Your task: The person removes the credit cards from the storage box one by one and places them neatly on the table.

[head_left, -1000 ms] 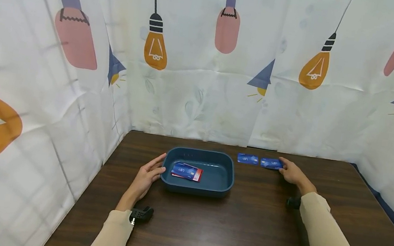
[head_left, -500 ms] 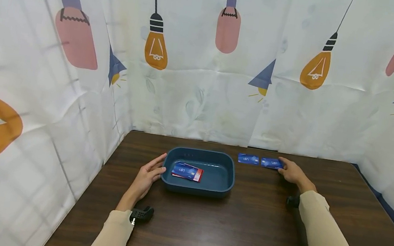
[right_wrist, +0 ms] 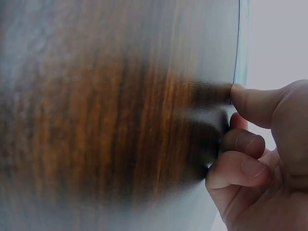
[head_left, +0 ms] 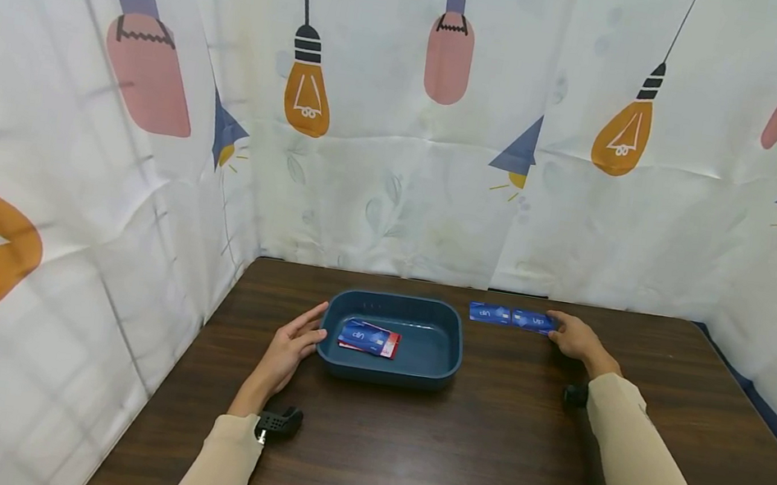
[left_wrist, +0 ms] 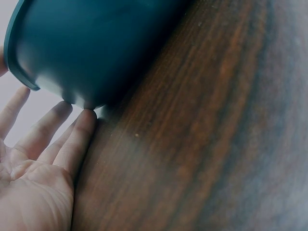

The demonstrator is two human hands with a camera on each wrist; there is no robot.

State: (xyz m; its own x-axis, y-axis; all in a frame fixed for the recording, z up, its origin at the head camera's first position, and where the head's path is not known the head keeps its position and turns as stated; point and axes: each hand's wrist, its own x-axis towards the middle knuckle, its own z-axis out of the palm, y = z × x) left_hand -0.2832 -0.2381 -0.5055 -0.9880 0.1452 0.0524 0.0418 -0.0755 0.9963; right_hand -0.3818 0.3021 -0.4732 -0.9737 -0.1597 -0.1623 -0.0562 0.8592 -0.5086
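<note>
Beige sleeves [head_left: 655,470] reach forward — left hand [head_left: 287,351] spread against the tray [head_left: 384,377], right hand [head_left: 578,339] pinching a blue card [head_left: 530,320].

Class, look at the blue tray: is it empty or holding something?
Holding something: in the head view, a blue card lies partly over a red card inside the tray.

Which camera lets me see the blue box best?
The head view: it shows nearly all of the blue box, even the cards lying inside. The left wrist view shows only part of its outside, up close, with the left hand touching it. The right wrist view doesn't show it.
</note>
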